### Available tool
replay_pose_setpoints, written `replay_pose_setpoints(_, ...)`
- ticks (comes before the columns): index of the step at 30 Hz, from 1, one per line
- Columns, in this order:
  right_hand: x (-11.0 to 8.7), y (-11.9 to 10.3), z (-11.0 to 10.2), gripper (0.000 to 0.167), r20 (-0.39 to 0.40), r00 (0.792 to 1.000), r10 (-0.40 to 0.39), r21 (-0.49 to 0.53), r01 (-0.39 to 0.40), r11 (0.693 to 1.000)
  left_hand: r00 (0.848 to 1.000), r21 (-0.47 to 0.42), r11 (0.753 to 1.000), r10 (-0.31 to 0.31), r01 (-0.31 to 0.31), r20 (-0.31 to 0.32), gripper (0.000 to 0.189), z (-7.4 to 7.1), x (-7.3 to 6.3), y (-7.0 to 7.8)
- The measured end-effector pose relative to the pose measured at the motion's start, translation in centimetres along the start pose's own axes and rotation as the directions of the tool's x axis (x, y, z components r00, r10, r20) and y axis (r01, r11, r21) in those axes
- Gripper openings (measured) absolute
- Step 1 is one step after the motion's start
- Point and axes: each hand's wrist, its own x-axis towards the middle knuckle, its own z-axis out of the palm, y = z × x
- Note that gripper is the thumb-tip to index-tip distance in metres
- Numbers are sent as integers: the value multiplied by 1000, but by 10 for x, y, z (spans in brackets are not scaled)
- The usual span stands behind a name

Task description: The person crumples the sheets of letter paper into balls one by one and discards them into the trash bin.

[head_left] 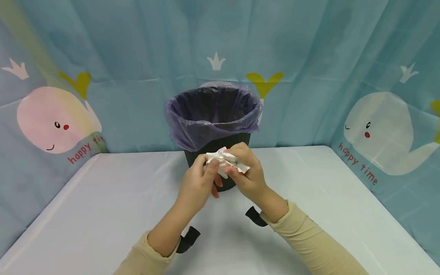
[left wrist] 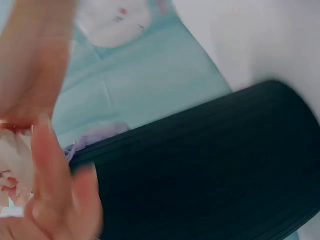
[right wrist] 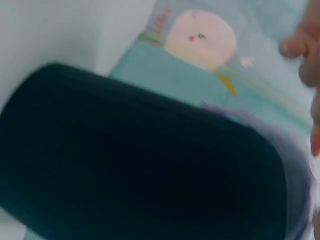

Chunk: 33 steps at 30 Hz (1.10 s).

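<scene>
Both hands meet at a crumpled piece of white paper [head_left: 220,156] with faint pink patches, held in front of the bin in the head view. My left hand [head_left: 196,183] pinches its left side, thumb on top, with some lower fingers extended beneath. On the right side, my right hand [head_left: 250,173] grips the paper between thumb and curled fingers. Behind them stands a dark green ribbed bin [head_left: 237,140], upright, its mouth lined with a purple plastic bag [head_left: 197,133] folded over the rim. In the left wrist view the paper [left wrist: 15,155] shows at the left edge, partly behind blurred fingers.
A white table [head_left: 120,198] carries the bin near its back edge. Blue curtains [head_left: 302,46] printed with whales and crowns hang behind and at both sides. Black straps [head_left: 188,240] stick out by the wrists, below beige sleeves [head_left: 313,240].
</scene>
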Motion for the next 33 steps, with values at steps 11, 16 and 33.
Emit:
replay_pose_setpoints(11, -9, -16, -9, 69, 209, 958, 196, -109, -176, 978, 996, -363, 928, 58, -79, -68, 47, 14, -7, -9)
replay_pose_setpoints(16, -7, -24, -4, 81, 146, 930, 338, -74, -331, 941, 978, -298, 934, 169, -200, -126, 48, 20, -8, -14)
replay_pose_setpoints(33, -6, -11, 15, 50, -27, 996, 87, 113, -84, 990, 910, -231, 902, 291, -364, -297, 39, 31, -10, -13)
